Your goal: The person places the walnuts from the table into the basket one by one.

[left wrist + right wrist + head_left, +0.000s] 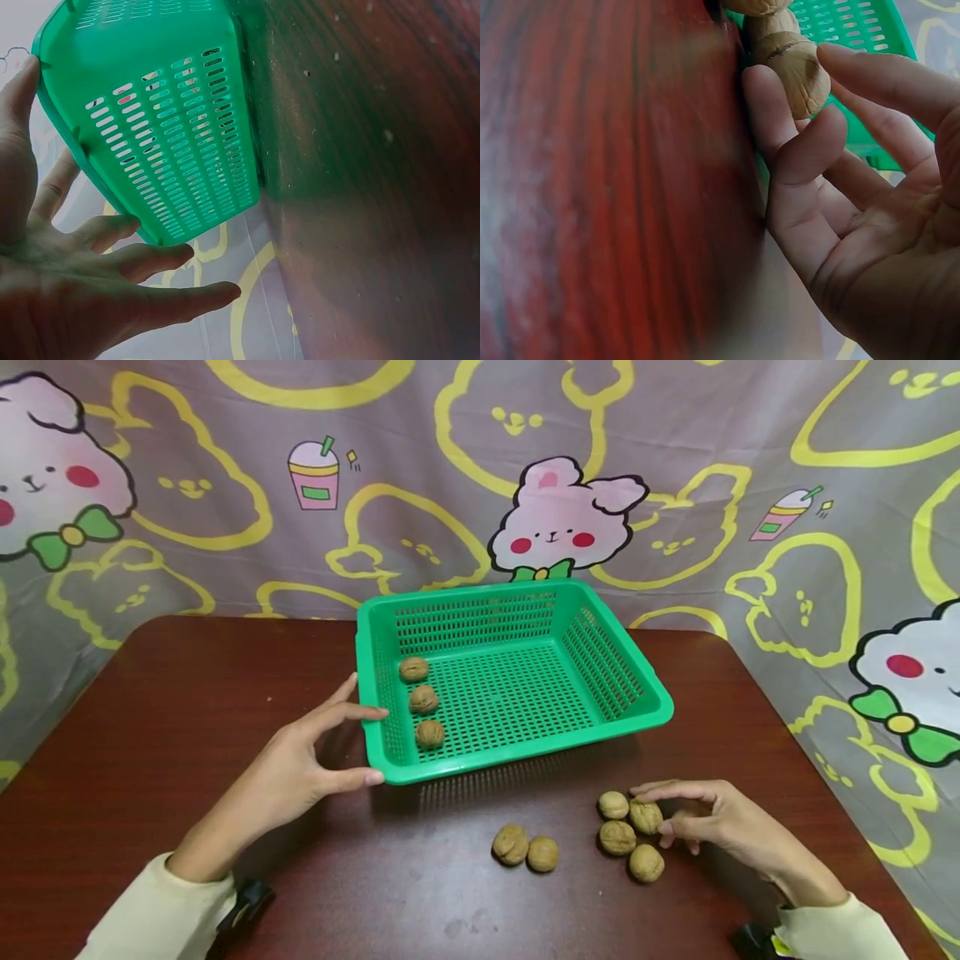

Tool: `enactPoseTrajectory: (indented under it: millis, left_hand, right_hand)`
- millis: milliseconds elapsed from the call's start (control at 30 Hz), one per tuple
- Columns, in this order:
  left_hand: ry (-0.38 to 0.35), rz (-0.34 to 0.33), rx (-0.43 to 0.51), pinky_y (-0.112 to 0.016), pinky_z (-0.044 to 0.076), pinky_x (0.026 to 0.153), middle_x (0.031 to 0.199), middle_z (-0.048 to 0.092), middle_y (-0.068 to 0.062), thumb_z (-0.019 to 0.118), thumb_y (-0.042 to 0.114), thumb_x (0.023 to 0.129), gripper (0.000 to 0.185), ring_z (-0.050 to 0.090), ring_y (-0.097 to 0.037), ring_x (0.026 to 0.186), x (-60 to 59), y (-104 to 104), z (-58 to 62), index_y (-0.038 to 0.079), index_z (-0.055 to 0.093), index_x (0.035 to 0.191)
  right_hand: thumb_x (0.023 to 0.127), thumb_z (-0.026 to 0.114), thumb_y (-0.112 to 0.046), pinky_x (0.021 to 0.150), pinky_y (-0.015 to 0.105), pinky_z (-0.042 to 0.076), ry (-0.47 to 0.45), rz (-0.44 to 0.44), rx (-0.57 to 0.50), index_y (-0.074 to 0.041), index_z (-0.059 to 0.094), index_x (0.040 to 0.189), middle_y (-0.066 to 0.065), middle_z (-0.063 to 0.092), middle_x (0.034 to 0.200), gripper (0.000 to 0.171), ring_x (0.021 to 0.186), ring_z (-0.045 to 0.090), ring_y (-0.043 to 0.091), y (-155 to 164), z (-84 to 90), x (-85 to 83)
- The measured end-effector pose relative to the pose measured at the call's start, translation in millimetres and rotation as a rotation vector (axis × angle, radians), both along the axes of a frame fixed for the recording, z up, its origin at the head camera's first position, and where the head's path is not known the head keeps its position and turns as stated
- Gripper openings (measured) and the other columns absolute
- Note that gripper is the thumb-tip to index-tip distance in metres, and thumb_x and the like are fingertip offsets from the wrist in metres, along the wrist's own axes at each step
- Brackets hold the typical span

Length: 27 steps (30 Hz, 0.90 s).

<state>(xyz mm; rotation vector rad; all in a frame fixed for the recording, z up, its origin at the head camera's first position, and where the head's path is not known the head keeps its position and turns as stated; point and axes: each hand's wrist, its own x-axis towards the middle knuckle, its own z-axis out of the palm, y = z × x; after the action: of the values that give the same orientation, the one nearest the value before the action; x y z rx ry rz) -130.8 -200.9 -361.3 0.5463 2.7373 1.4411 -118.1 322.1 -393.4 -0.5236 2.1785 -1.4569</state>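
Fingers (660, 791) of the right hand (723, 822) curl over a walnut (646, 817) at lower right, pinching it among three others on the dark wooden table (150, 735). Left hand (300, 768), fingers straight, touches the green basket (525, 610) at centre; cartoon-rabbit cloth (562, 518) behind.

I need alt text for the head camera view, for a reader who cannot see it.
A person's right hand pinches one walnut among six lying on a dark wooden table, while the left hand touches the side of a green basket. Three more walnuts lie in a row inside it.
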Motion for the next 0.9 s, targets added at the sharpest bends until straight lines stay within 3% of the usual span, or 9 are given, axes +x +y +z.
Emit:
enactPoseTrajectory:
  millis: [300, 533, 667, 900]
  left_hand:
    - [-0.007, -0.001, -0.001, -0.070, 0.034, 0.117, 0.175, 0.024, -0.008, 0.094, 0.025, 0.079, 0.063, 0.028, -0.043, 0.158, 0.4, 0, 1.7, 0.019, 0.068, 0.136]
    - [-0.001, 0.000, -0.014, -0.070, 0.035, 0.116, 0.175, 0.024, -0.007, 0.094, 0.027, 0.079, 0.063, 0.030, -0.043, 0.157, -0.6, 0, 2.1, 0.020, 0.068, 0.136]
    - [-0.001, 0.001, -0.016, -0.070, 0.035, 0.116, 0.175, 0.024, -0.007, 0.094, 0.027, 0.079, 0.063, 0.031, -0.044, 0.157, -0.5, 0, 2.7, 0.020, 0.068, 0.136]
    - [-0.011, 0.001, -0.006, -0.071, 0.034, 0.117, 0.175, 0.023, -0.007, 0.094, 0.026, 0.079, 0.063, 0.029, -0.044, 0.158, -0.3, 0, 3.2, 0.019, 0.068, 0.136]
  right_hand:
    - [0.099, 0.063, 0.004, 0.058, 0.032, 0.059, 0.054, 0.013, -0.021, -0.010, 0.073, 0.128, 0.000, 0.069, 0.136, 0.033, 0.081, 0.073, 0.009, -9, -5.2, -2.9]
    - [0.099, 0.060, 0.009, 0.062, 0.035, 0.061, 0.078, 0.009, -0.051, 0.000, 0.070, 0.124, -0.008, 0.070, 0.132, 0.029, 0.082, 0.072, 0.012, -10, -2.3, -1.1]
    - [0.101, 0.059, 0.007, 0.062, 0.037, 0.061, 0.091, 0.005, -0.049, 0.003, 0.068, 0.125, -0.008, 0.071, 0.134, 0.027, 0.081, 0.072, 0.015, -13, 11.2, -0.6]
    - [0.102, 0.061, 0.002, 0.065, 0.037, 0.060, 0.116, -0.006, 0.021, -0.005, 0.070, 0.129, 0.000, 0.069, 0.139, 0.029, 0.084, 0.073, 0.022, -32, 50.7, -0.5]
